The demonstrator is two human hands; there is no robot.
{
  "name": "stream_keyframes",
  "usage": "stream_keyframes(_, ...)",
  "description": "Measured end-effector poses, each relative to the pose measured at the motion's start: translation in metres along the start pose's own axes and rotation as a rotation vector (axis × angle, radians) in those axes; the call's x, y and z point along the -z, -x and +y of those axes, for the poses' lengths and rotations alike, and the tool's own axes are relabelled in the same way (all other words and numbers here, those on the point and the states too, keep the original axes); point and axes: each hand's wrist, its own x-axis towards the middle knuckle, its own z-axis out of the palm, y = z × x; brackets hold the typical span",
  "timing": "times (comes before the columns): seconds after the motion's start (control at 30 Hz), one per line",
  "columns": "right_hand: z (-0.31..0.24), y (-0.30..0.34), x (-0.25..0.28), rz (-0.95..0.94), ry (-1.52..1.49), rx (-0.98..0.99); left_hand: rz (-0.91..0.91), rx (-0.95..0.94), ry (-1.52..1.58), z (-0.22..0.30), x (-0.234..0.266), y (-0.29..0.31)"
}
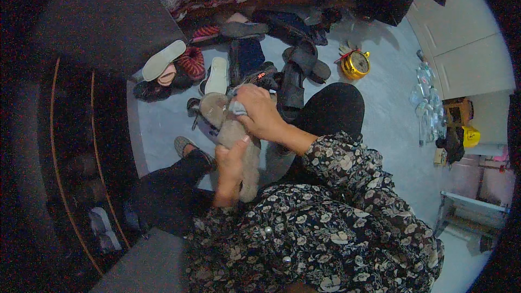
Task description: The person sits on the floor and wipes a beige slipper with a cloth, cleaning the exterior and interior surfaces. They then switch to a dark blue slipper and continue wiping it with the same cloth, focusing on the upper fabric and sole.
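Observation:
A fluffy beige slipper [251, 171] is held over my lap. My left hand [230, 162] is closed round its side, thumb pointing up along the fluff. Over the slipper's upper end my right hand [261, 112] is closed on a bunched pale cloth [237, 108], which presses against it. A tan footbed [213, 106] shows just left of the cloth; whether it belongs to the same slipper I cannot tell. Dark strappy footwear [203, 122] lies beneath it, partly hidden.
Several shoes and slippers lie on the floor ahead, including a pale-soled slipper [164, 60] and a dark slide [291, 89]. Farther right are a yellow round tin [355, 65], plastic bottles [426, 95] and a step stool [472, 214]. An open shoe cabinet [81, 173] stands left.

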Motion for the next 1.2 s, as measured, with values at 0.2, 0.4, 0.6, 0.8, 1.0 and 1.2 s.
stream_keyframes(0.2, 0.025, -0.015, 0.011, 0.11, 0.019, -0.101, -0.068, 0.004, -0.178, -0.006, 0.001, 0.0)
stream_keyframes(0.4, 0.017, -0.003, 0.013, 0.161, -0.021, -0.133, -0.011, 0.019, -0.058, 0.002, -0.002, 0.014)
stream_keyframes(0.6, -0.002, 0.008, -0.002, 0.038, -0.133, 0.004, 0.081, 0.034, 0.007, 0.005, 0.005, 0.006)
stream_keyframes(0.8, -0.014, 0.018, -0.017, 0.012, -0.161, 0.109, 0.051, -0.106, 0.145, -0.011, 0.015, -0.011)
stream_keyframes(1.0, -0.031, 0.033, -0.027, 0.024, -0.254, 0.178, 0.079, -0.087, 0.128, -0.014, 0.03, -0.024)
stream_keyframes(1.2, -0.046, 0.036, -0.022, -0.087, -0.262, 0.389, -0.102, 0.044, 0.533, -0.019, 0.057, -0.036)
